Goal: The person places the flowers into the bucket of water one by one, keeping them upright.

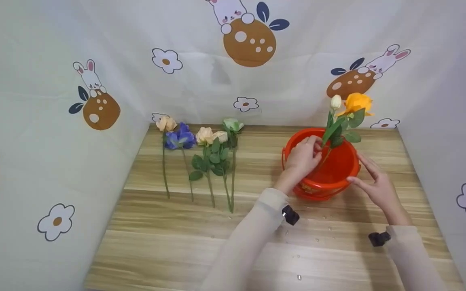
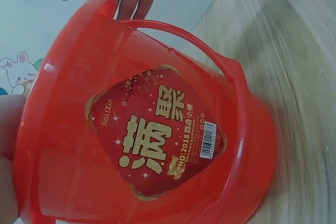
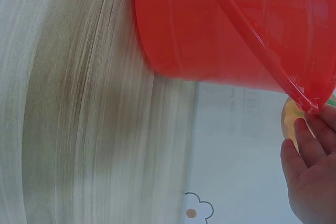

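A: Left hand (image 1: 303,155)?
B: Over the near-left rim, inside the mouth of the red bucket (image 1: 340,167). Fingers curl and pinch the white tulip (image 1: 335,102) low down, where its leaf meets the tips. Lower stem partly hidden by the hand.

A: Anything beside the tulip?
B: Orange flower (image 1: 357,104), just to the right, with leaves below its head. Both heads rise above the rim and lean right.

A: Right hand (image 1: 376,188)?
B: At the bucket's right side, by the rim. Thumb spread well away from the fingers, which are nearly straight; fingertips by the handle joint in the right wrist view.

A: Bucket's position?
B: Upright on the right part of the wooden table (image 1: 168,242), near the back cloth (image 1: 200,89). Left wrist view shows a dark red label (image 2: 157,132) and the handle (image 2: 233,72) hanging down across the side.

A: Left part of the table?
B: Row of five flowers lying down: peach, purple, two pale ones with leaves close together, pale green. Heads towards the cloth, stems towards the person.
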A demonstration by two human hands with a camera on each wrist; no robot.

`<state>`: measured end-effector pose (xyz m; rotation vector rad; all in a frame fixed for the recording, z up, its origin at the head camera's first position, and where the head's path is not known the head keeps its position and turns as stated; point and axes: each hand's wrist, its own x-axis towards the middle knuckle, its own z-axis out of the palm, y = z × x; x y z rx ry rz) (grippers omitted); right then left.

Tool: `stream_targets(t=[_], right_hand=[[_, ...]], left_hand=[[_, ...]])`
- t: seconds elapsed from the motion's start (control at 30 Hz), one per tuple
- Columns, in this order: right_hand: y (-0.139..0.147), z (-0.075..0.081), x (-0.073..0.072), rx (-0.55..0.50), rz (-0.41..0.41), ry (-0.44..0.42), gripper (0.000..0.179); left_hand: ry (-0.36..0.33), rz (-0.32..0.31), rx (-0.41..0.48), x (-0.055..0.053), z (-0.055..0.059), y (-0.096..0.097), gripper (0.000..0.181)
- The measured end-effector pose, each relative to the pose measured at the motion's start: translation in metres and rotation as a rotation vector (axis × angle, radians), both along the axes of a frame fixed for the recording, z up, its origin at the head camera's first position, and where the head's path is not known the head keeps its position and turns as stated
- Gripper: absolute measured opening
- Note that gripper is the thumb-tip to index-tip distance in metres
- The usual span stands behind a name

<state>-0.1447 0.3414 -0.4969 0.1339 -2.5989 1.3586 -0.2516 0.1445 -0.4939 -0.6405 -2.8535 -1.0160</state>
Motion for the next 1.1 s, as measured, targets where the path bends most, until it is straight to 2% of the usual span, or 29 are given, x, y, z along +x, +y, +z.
stream_targets(t=[0.2,0.37,0.47,0.6,0.7,0.77,0.87,0.97,1.1], right_hand=[[0.001,-0.003,-0.001,-0.013,0.005,0.013,0.07],[0.01,-0.019,-0.007,-0.02,-0.003,0.011,0.072],[0.009,-0.017,-0.006,-0.015,-0.001,0.014,0.071],[0.002,-0.002,0.0,-0.016,0.004,0.009,0.069],[0.001,0.0,0.001,-0.018,0.005,0.013,0.069],[0.001,-0.001,0.001,-0.022,0.007,0.019,0.07],[0.0,0.0,0.001,-0.015,0.004,0.014,0.069],[0.001,-0.001,0.001,-0.011,0.002,0.007,0.069],[0.006,-0.01,-0.003,-0.016,0.002,-0.002,0.07]], left_hand=[[-0.02,-0.017,0.098,-0.001,0.0,-0.002,0.028],[-0.03,-0.042,0.166,-0.001,0.0,-0.003,0.029],[-0.032,-0.063,0.221,-0.001,0.0,-0.005,0.029],[0.006,-0.127,0.414,-0.003,-0.003,-0.009,0.026],[0.037,-0.179,0.577,-0.004,-0.005,-0.014,0.024],[0.036,-0.201,0.645,-0.004,-0.005,-0.018,0.024],[0.028,-0.211,0.696,-0.001,-0.001,-0.025,0.024],[0.046,-0.203,0.725,0.004,0.008,-0.037,0.023],[0.073,-0.167,0.758,0.01,0.019,-0.057,0.021]])
